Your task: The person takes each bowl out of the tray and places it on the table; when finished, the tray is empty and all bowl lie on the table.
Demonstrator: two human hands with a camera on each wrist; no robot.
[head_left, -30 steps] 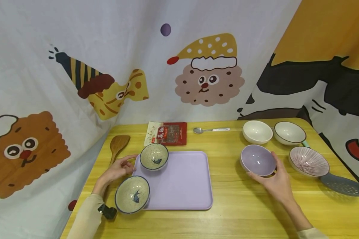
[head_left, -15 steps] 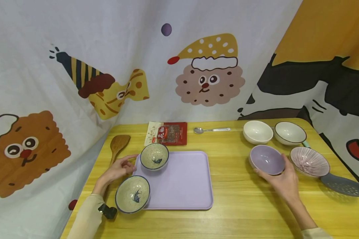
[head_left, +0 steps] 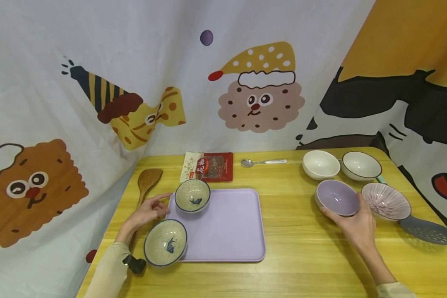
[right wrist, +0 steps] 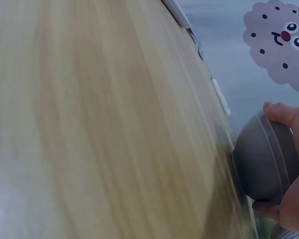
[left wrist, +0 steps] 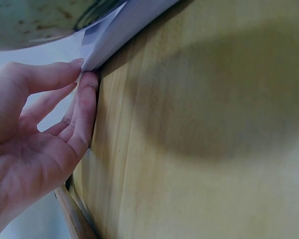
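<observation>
sleeves: cream cuffs, lower left and lower right of the frame; small black device at the left wrist.
table: yellow wood grain, spreading up from the bottom edge.
near speckled bowl: lower left, blue rim, blue fish inside; hides one corner of the tray. i cannot see what its base stands on.
tray: lavender, rectangular, lower centre of the frame.
skimmer: dark grey, perforated, lower right, reaching up to the striped bowl.
right hand: right of centre; i see thumb and fingers gripping the purple bowl by opposite sides.
left hand: left of centre; my left wrist view shows thumb and fingertips pinching the tray's edge.
purple bowl: upright, right of centre, just below the white bowl; whether its base touches the table, i cannot tell.
far speckled bowl: over the tray's upper left corner.
spatula: wooden, left, handle running down behind the left hand.
packet: red and cream, above the tray.
spoon: white handle, right of the packet.
brown-rimmed bowl: upper right, beside the white bowl.
cloth: white, cartoon biscuits, filling the upper frame.
</observation>
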